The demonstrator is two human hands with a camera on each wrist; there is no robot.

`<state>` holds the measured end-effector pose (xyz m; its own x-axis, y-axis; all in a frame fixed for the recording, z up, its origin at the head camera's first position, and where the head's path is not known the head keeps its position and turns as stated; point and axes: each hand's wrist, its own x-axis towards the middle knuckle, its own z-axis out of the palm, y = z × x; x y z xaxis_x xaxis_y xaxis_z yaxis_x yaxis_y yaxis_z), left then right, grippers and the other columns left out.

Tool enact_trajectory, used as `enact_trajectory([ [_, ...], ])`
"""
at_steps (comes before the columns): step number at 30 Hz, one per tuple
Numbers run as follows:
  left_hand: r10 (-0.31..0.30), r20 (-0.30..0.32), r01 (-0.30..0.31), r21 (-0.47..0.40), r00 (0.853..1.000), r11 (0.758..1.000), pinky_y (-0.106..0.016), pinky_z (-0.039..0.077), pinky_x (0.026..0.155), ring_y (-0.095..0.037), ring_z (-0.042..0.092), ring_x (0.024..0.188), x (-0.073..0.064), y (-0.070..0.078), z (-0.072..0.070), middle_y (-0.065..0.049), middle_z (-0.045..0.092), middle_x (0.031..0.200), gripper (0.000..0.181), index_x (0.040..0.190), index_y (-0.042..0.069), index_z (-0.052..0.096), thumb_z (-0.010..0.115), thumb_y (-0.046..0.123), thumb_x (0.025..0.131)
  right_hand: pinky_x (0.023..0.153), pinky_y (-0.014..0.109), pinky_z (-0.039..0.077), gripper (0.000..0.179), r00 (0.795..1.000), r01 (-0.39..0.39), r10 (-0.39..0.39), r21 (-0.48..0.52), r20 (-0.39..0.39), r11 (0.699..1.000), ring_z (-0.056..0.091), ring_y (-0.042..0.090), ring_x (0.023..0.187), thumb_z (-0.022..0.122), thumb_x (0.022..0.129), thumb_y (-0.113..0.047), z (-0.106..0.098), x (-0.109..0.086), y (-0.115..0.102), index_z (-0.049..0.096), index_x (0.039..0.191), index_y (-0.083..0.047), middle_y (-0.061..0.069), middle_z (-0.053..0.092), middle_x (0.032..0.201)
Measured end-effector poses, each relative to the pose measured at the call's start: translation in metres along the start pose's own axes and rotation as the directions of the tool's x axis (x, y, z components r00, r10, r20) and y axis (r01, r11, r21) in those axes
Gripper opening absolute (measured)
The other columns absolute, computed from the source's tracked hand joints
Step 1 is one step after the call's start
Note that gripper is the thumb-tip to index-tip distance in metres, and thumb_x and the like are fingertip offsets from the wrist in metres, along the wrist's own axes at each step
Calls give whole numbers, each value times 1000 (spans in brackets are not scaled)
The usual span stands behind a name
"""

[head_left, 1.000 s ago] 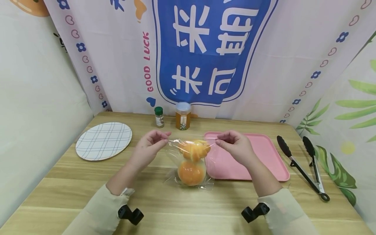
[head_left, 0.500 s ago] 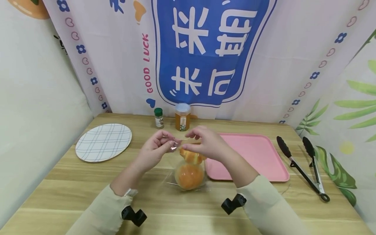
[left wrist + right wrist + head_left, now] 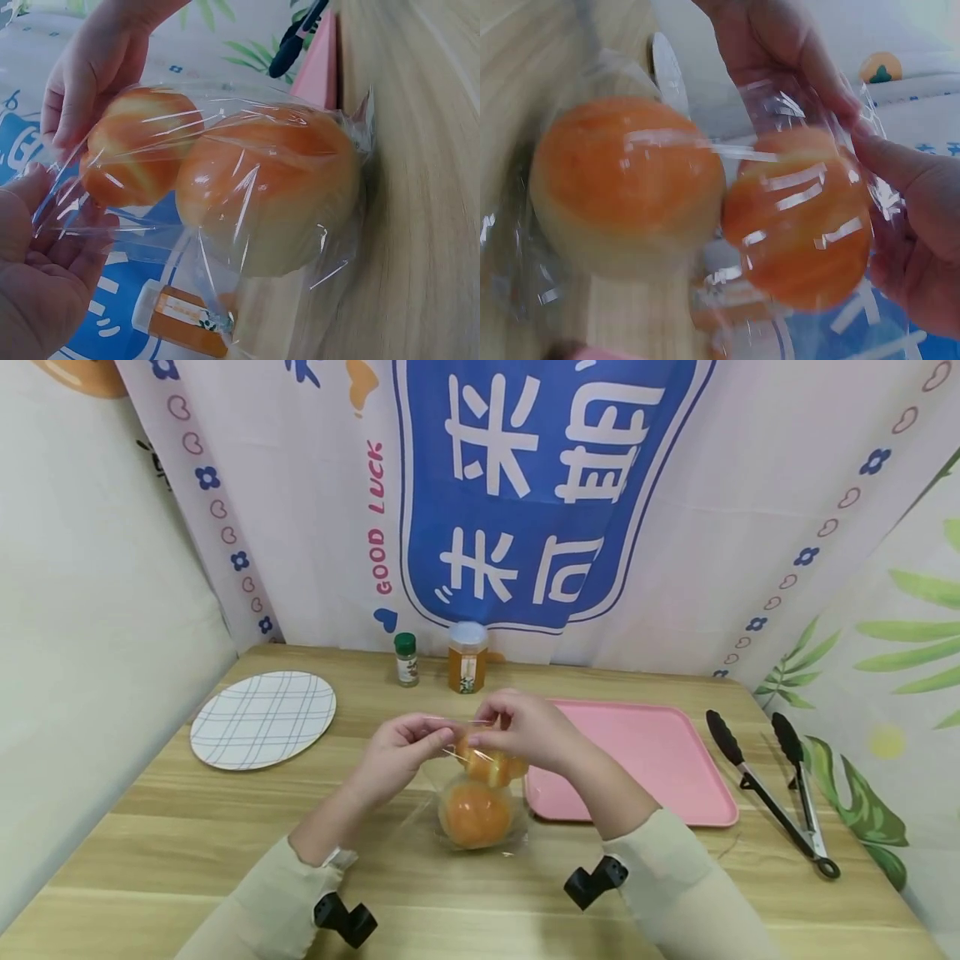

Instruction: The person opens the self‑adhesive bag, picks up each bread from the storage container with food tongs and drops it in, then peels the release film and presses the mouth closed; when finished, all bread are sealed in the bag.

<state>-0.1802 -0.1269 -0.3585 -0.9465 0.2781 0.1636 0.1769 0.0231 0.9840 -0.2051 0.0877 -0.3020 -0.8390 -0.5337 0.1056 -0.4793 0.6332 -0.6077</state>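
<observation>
A clear plastic bag (image 3: pixel 330 255) stands at the middle of the table with two breads inside. A round golden bun (image 3: pixel 477 814) fills its lower part. Above that sits a smaller ridged bread roll (image 3: pixel 495 768), partly hidden by the right hand in the head view. My left hand (image 3: pixel 393 758) pinches the left side of the bag's top edge between thumb and fingers. Close by, my right hand (image 3: pixel 531 731) pinches the same edge on the right, its fingertips near those of the left hand. In the left wrist view the film bunches between both hands.
A pink tray (image 3: pixel 630 760) lies right of the bag, with black-tipped tongs (image 3: pixel 780 802) beyond it. On the left is a checked oval plate (image 3: pixel 262 720). At the back stand a green-capped shaker (image 3: pixel 406 660) and a honey-coloured jar (image 3: pixel 467 660).
My right hand has moved left from the tray's edge to beside the left hand. The bag's top edge, earlier stretched wide, is now gathered between both hands. The bun has shifted slightly left.
</observation>
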Motion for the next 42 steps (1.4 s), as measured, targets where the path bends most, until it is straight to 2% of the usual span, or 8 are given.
enact_trajectory([
  [5, -2, -34, -1, -73, 999, 997, -24, 61, 81, -5, 70, 89, -2, -3, -3, 9, 74, 97, 24, 111, -16, 57, 56, 4, 98, 74, 29, 52, 30, 998, -60, 60, 1, 17, 998, 58, 15, 89, 80, 81, -35, -11, -7, 16, 71, 102, -16, -2, 69, 96],
  [10, -14, -33, 11, -78, 999, 997, -25, 61, 82, -6, 70, 91, -3, -4, -6, 4, 75, 101, 27, 113, -15, 56, 57, 7, 99, 73, 29, 52, 20, 998, -66, 66, 56, 3, 996, 58, 14, 81, 79, 82, -32, -10, -11, 25, 73, 90, -15, -4, 69, 83],
  [13, -12, -23, 11, -79, 1000, 997, -28, 61, 85, -7, 70, 93, -3, -5, -6, 3, 74, 103, 25, 112, -12, 58, 57, 8, 99, 74, 29, 53, 22, 997, -70, 72, 105, -12, 992, 60, 14, 82, 78, 83, -31, -9, -15, 31, 74, 96, -13, -2, 70, 88],
  [21, -47, -87, 33, -160, 995, 987, -24, 61, 81, -5, 70, 88, -6, -9, -13, 14, 74, 92, 14, 97, 15, 65, 56, 5, 98, 87, 35, 60, 35, 987, -158, 156, 395, 38, 905, 68, 17, 99, 72, 89, -15, -13, -24, 56, 64, 120, 0, 17, 69, 118],
  [25, -89, -117, 71, -147, 989, 987, -25, 61, 82, -5, 70, 89, -5, -11, -17, 12, 75, 93, 11, 102, 9, 65, 56, 6, 98, 82, 36, 61, 32, 982, -177, 188, 446, 20, 878, 69, 11, 86, 70, 90, -13, -7, -19, 61, 64, 118, 2, 13, 72, 105],
  [31, -201, -162, 180, -133, 966, 975, -24, 60, 83, -6, 69, 90, 6, -20, -25, 3, 72, 101, 32, 124, -8, 53, 52, 15, 101, 72, 29, 60, 31, 961, -199, 270, 509, -68, 838, 68, 9, 77, 70, 90, -10, 9, -2, 66, 64, 118, 2, 11, 74, 96],
  [37, -281, -141, 253, -187, 949, 949, -22, 61, 79, -6, 69, 85, 23, -40, -35, 7, 70, 93, 43, 139, -5, 43, 38, 24, 107, 67, 26, 60, 32, 927, -221, 348, 545, -141, 809, 67, 8, 73, 71, 90, -13, 32, 21, 80, 64, 118, 2, 13, 73, 96],
  [42, -303, -170, 269, -194, 938, 943, -20, 60, 72, -4, 67, 78, 38, -60, -36, 9, 68, 87, 39, 135, -6, 45, 38, 21, 107, 65, 21, 58, 29, 891, -302, 433, 536, -134, 788, 65, 8, 72, 68, 92, -12, 49, 36, 90, 64, 116, 2, 14, 71, 97],
])
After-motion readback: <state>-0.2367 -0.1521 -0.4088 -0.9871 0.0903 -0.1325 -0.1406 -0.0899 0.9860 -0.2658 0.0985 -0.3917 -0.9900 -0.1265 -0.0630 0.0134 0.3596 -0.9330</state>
